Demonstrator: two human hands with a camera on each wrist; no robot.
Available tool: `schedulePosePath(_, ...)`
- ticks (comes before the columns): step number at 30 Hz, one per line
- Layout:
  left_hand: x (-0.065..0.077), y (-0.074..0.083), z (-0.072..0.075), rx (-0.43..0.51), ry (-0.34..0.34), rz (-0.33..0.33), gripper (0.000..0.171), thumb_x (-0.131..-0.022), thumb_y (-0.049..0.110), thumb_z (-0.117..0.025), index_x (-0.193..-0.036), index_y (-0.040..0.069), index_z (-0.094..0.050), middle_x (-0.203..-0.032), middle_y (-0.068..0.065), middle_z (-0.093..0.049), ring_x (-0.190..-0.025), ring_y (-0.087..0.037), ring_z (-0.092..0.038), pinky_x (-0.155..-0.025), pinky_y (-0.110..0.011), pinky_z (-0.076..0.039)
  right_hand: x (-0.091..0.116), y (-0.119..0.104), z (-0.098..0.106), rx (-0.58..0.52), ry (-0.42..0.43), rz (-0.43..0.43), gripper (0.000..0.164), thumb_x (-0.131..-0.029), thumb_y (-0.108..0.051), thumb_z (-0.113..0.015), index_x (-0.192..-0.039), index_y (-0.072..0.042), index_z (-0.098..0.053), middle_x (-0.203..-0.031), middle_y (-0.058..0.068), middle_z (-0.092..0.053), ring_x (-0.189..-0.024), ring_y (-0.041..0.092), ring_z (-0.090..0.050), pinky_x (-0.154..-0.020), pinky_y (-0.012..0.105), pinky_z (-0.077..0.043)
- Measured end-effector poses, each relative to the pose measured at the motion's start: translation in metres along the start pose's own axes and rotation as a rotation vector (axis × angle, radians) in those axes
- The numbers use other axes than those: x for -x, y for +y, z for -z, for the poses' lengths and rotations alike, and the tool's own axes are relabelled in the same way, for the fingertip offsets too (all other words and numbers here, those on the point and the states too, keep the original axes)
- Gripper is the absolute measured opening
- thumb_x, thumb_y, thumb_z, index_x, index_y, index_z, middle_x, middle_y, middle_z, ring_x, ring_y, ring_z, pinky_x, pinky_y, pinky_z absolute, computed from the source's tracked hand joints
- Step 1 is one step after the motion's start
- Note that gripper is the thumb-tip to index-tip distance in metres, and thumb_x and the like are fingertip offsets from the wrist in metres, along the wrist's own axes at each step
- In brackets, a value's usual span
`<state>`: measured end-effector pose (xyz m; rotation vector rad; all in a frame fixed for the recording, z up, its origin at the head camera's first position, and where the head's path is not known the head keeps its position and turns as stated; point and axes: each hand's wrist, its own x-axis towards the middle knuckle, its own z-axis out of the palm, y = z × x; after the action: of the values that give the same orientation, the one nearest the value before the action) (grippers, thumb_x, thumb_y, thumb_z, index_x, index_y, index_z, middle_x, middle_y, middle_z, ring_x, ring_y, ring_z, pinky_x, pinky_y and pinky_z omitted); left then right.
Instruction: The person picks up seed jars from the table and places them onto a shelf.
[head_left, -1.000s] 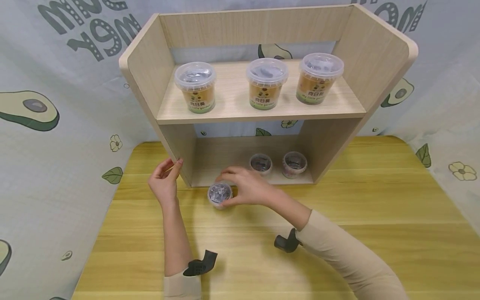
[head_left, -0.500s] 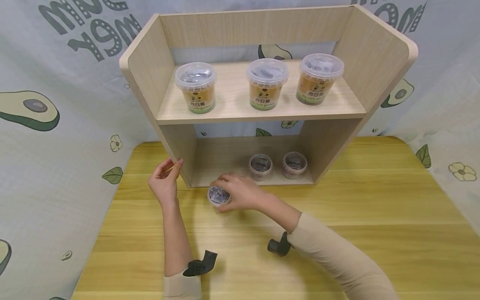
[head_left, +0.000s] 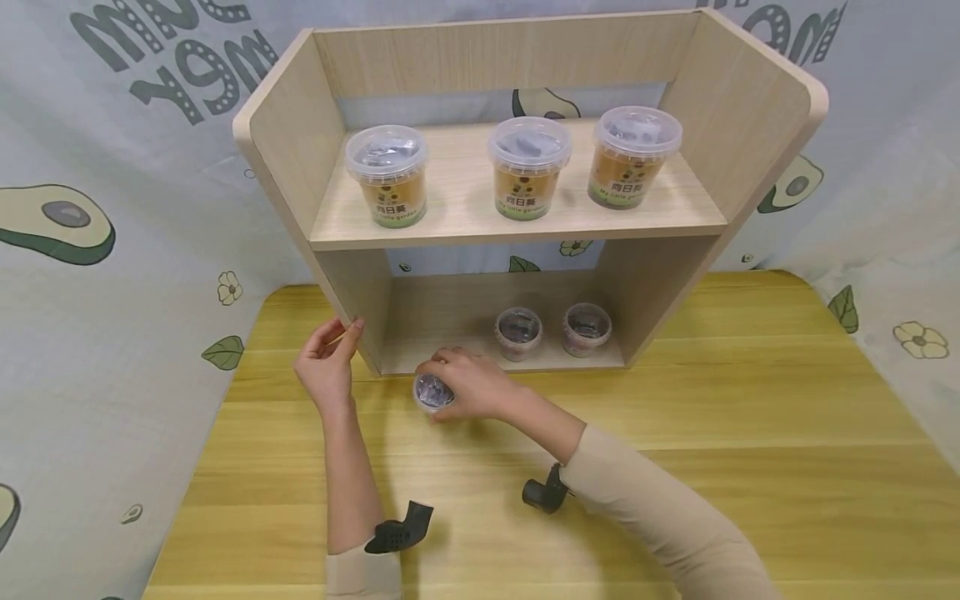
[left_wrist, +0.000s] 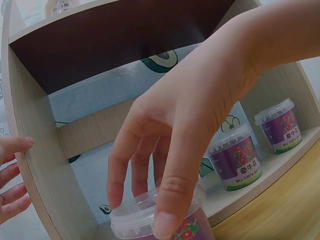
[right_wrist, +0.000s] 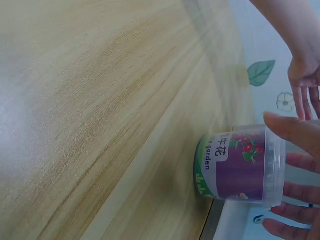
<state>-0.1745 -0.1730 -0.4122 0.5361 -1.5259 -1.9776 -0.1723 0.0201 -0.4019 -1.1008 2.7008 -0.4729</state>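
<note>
My right hand (head_left: 471, 383) grips a small plastic cup (head_left: 431, 392) by its clear lid, thumb in front and fingers behind. In the right wrist view this cup (right_wrist: 241, 167) has a purple label with red flowers, and its base is at the wooden tabletop. It stands upright just before the shelf's lower left front edge. My left hand (head_left: 327, 362) pinches the front edge of the left side panel (head_left: 347, 304) of the wooden shelf. Two matching purple cups, one in the middle (left_wrist: 235, 157) and one at the right (left_wrist: 279, 126), stand on the lower level.
On the upper level stand three larger orange-labelled cups: left (head_left: 387, 177), middle (head_left: 527, 171) and right (head_left: 632, 158). The light wood table (head_left: 675, 450) extends in front of the shelf. An avocado-print cloth (head_left: 150, 333) hangs behind.
My right hand has closed in on the purple cup from its right side and now covers more of the lid. My left hand stays at the panel.
</note>
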Motion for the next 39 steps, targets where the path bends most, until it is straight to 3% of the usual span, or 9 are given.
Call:
schedulePosePath(19, -0.0006, -0.0007, 0.0002, -0.013, -0.008, -0.006, 0.026, -0.066, 0.012, -0.084, -0.088, 0.006, -0.072, -0.076, 0.003, -0.068, -0.063, -0.01, -0.061, -0.061, -0.019, -0.053, -0.0057, 0.0012, -0.0033, -0.021, -0.023, 0.003, 0.066, -0.069, -0.035, -0.08, -0.127, -0.019, -0.054, -0.119, 0.007, -0.055, -0.106, 0.025, -0.054, -0.076, 0.039, -0.052)
schedulePosePath(26, -0.0007, -0.0008, 0.0, 0.004, -0.008, -0.013, 0.024, -0.066, 0.011, -0.084, -0.086, 0.006, -0.072, -0.075, 0.003, -0.068, -0.062, -0.009, -0.061, -0.061, -0.019, -0.053, -0.0051, 0.0012, -0.0036, -0.018, -0.008, 0.031, 0.06, -0.071, -0.028, -0.077, -0.125, -0.016, -0.055, -0.116, 0.008, -0.056, -0.104, 0.025, -0.054, -0.073, 0.039, -0.052)
schedulePosePath(39, -0.0017, -0.0031, 0.0, -0.031, -0.005, -0.046, 0.024, -0.066, 0.013, -0.084, -0.086, 0.006, -0.073, -0.074, 0.005, -0.068, -0.061, -0.01, -0.058, -0.059, -0.018, -0.051, -0.0043, -0.0032, -0.0019, -0.038, -0.033, -0.01, 0.063, -0.071, -0.024, -0.078, -0.128, -0.017, -0.052, -0.119, 0.011, -0.053, -0.104, 0.025, -0.053, -0.073, 0.036, -0.053)
